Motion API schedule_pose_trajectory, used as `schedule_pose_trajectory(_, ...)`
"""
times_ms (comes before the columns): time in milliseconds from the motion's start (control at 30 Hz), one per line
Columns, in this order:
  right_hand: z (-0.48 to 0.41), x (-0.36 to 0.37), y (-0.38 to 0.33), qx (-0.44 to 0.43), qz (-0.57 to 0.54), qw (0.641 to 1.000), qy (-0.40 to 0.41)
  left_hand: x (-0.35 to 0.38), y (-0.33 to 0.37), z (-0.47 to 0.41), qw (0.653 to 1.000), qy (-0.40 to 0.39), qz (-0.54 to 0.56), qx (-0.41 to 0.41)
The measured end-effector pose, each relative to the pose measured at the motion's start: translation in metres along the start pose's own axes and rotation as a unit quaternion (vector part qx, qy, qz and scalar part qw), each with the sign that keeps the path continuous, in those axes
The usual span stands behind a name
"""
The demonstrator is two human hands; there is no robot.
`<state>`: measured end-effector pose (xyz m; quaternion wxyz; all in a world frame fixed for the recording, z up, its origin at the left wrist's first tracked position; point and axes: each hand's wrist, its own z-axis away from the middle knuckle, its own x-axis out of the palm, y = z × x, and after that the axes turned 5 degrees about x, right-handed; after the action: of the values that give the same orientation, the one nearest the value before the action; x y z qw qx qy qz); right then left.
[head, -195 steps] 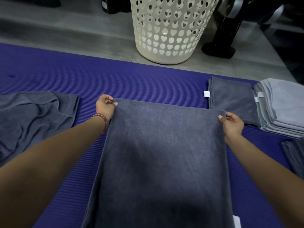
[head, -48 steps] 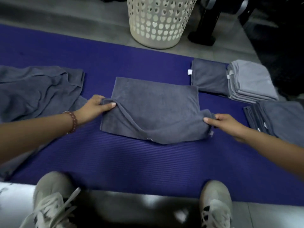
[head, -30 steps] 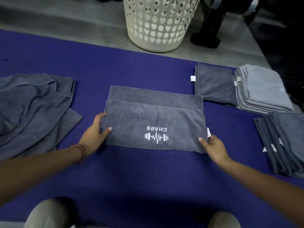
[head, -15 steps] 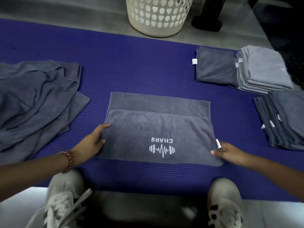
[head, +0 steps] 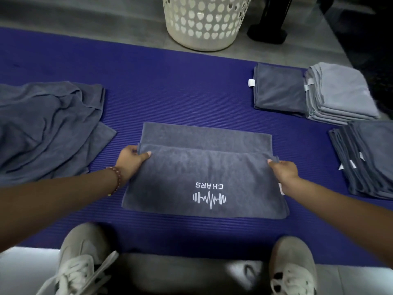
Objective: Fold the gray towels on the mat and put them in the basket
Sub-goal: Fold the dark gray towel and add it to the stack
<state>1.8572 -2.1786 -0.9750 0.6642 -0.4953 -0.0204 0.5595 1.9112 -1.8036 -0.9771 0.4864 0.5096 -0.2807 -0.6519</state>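
A dark gray towel [head: 204,173] with a white "CHARS" logo lies folded on the purple mat [head: 170,92], its top layer stopping short of the far edge. My left hand [head: 130,159] pinches the far left corner of that top layer, thumb over the cloth. At the far right corner my right hand [head: 281,169] pinches the same layer. The white perforated basket [head: 205,22] stands on the floor beyond the mat.
Unfolded gray towels [head: 46,128] lie heaped on the mat's left. On the right sit a folded dark towel [head: 276,90], a light gray stack [head: 340,94] and a dark stack [head: 370,158]. My shoes [head: 83,262] stand at the near edge. A black stand [head: 270,28] is near the basket.
Both hands have moved from the towel's near corners up to the far corners of its top layer and now pinch them. The towel lies as before.
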Motion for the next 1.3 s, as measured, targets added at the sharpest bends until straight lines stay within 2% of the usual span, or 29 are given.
schedule_pose_trajectory(100,0.004,-0.007,-0.013,-0.125,0.068,0.988,0.057,0.001,0.006,-0.008,0.997,-0.009,0.073,-0.007)
schedule_pose_trajectory(200,-0.001,-0.009,-0.027,-0.178,0.071,0.978,0.083,0.003,0.019,-0.024,0.993,-0.002,0.116,0.031)
schedule_pose_trajectory(267,-0.015,-0.005,-0.037,-0.167,0.043,0.980,0.098,0.007,0.026,-0.040,0.993,0.021,0.101,0.055)
schedule_pose_trajectory(400,-0.041,0.009,-0.048,-0.126,0.038,0.989,0.067,0.015,0.031,-0.068,0.992,0.026,-0.038,0.122)
schedule_pose_trajectory(467,-0.051,0.015,-0.049,-0.070,0.048,0.996,0.034,0.019,0.025,-0.076,0.983,0.002,-0.141,0.117)
schedule_pose_trajectory(533,-0.057,0.017,-0.049,-0.048,0.082,0.995,0.021,0.021,0.020,-0.078,0.971,0.005,-0.214,0.105)
schedule_pose_trajectory(633,-0.060,0.015,-0.050,-0.070,0.115,0.990,0.028,0.021,0.015,-0.081,0.968,0.016,-0.224,0.114)
schedule_pose_trajectory(733,-0.061,0.016,-0.045,-0.072,0.094,0.992,0.047,0.018,0.014,-0.083,0.978,0.024,-0.162,0.132)
schedule_pose_trajectory(933,-0.044,0.009,-0.035,-0.095,0.077,0.989,0.088,0.011,0.014,-0.070,0.986,0.044,-0.125,0.101)
schedule_pose_trajectory(1033,-0.022,-0.001,-0.008,-0.102,0.053,0.990,0.082,0.002,0.004,-0.043,0.969,0.034,-0.190,0.153)
schedule_pose_trajectory(1133,-0.002,-0.007,0.018,-0.136,0.058,0.988,0.041,-0.002,-0.013,-0.008,0.956,0.022,-0.231,0.181)
schedule_pose_trajectory(1300,0.014,-0.009,0.049,-0.187,0.130,0.974,-0.008,-0.011,-0.034,0.020,0.930,-0.040,-0.295,0.214)
